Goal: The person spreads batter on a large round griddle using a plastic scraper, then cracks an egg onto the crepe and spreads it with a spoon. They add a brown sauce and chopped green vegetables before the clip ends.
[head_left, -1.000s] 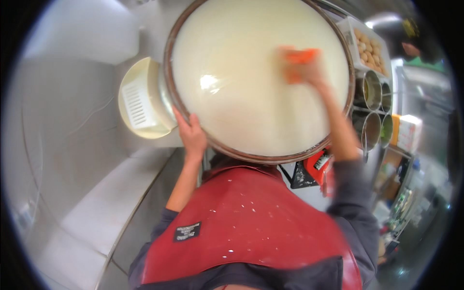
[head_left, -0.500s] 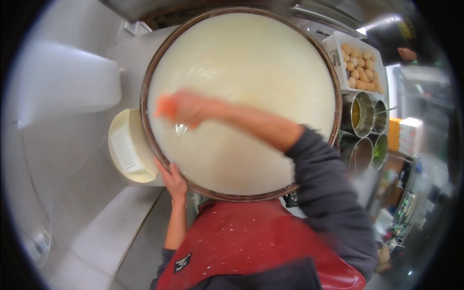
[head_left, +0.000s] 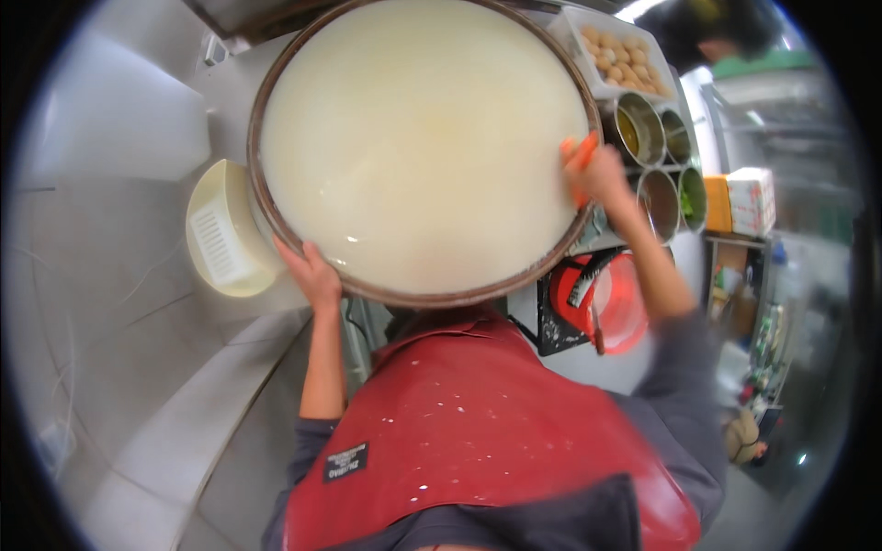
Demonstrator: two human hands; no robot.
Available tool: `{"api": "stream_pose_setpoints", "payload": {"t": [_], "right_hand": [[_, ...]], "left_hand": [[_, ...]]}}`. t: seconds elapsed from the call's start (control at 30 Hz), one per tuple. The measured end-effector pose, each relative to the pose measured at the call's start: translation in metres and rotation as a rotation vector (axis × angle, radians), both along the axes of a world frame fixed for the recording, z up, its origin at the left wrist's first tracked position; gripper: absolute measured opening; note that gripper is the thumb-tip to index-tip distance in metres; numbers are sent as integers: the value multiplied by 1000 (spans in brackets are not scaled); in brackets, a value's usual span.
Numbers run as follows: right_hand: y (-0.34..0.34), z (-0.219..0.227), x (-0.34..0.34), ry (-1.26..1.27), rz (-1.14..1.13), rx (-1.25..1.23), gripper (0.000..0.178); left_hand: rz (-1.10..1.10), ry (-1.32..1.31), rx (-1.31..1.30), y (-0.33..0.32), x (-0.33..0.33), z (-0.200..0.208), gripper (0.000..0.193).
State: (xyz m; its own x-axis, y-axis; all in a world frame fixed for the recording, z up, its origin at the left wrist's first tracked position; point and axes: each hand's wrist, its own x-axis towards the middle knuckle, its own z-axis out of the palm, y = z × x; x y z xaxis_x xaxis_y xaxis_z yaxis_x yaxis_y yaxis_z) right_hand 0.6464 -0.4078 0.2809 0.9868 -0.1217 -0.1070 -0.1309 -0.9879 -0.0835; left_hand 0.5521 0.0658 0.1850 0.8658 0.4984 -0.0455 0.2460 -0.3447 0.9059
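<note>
A large round pan (head_left: 255, 165) with a brown rim spreads before me, its inside covered by a smooth, pale cream layer with wet glints. My left hand (head_left: 318, 279) grips the rim at the near left, thumb on top and fingers along the outside edge. At the right side of the rim, my right hand (head_left: 604, 176) is closed on a small orange tool (head_left: 582, 163). The tool's exact kind is blurred and partly hidden by the fingers. It lies over the pale layer close to the edge.
Left of the pan sits a cream-coloured tub (head_left: 241, 197) with a white slotted piece. At the right are a white bin of eggs (head_left: 625, 64), several steel pots (head_left: 650, 138) and a red basin (head_left: 627, 308). A person (head_left: 707, 32) is at the far right.
My right hand has swept with the orange tool from the pan's left side to its right edge. My left hand stays at the rim. The view has shifted, and the red basin now shows.
</note>
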Motion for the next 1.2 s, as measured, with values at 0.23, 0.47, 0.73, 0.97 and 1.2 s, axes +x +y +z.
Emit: {"api": "stream_pose_setpoints", "payload": {"t": [0.23,0.47,0.73,0.97,1.2], "right_hand": [[201,-6,-111,-265,349,1016,26],[-8,76,-44,-553,-82,1317,37],[-256,13,32,-393,-543,974,33],[-343,25,-89,-530,-526,634,44],[-271,-53,-405,287,-586,292,56]], "left_hand": [[-69,-25,70,10,4,-7,64],[-96,17,-78,34,-109,5,50],[-237,367,475,-13,-270,-82,60],[-121,768,359,1,-331,-170,19],[-317,717,330,33,-324,-219,21]]}}
